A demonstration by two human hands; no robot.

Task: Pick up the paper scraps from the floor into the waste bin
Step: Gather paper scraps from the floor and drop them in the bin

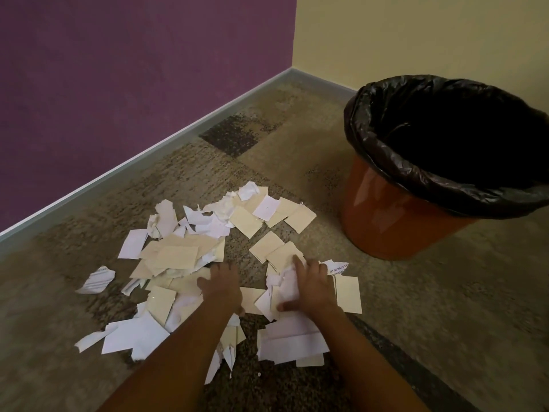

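White and cream paper scraps [178,254] lie strewn on the carpeted floor [445,307], the left hand [221,288] and right hand [309,288] resting palm-down on them with fingers spread, gripping nothing, while the orange waste bin [395,221] with its black liner [386,162] stands nearby to the right.

Purple wall [118,84] meets yellow wall [416,31] above grey skirting [178,138].

A purple wall [118,84] meets a yellow wall [416,34] over mottled carpet [445,292].
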